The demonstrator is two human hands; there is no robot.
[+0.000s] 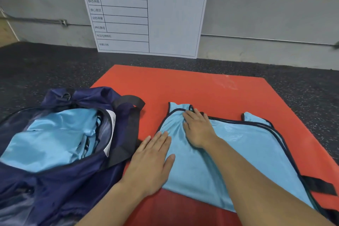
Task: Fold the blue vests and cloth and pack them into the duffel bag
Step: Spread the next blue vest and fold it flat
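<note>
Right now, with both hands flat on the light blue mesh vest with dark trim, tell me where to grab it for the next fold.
Pinch the light blue mesh vest at its far shoulder straps, coming from above. It lies flat on the red mat, so only the trimmed edges likely offer a lip. The left hand and right hand already rest flat on it.

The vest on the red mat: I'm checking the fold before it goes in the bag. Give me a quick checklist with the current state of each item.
1. Vest lies flat on the red mat: ok.
2. Both hands on it, left hand at its near-left edge, right hand near the collar, fingers straight: ok.
3. Vest folded small enough to pack: not ok, it is spread wide.
4. Duffel bag open beside the mat: ok.
5. Room left in the bag: cannot tell; light blue fabric already fills the opening.
</note>
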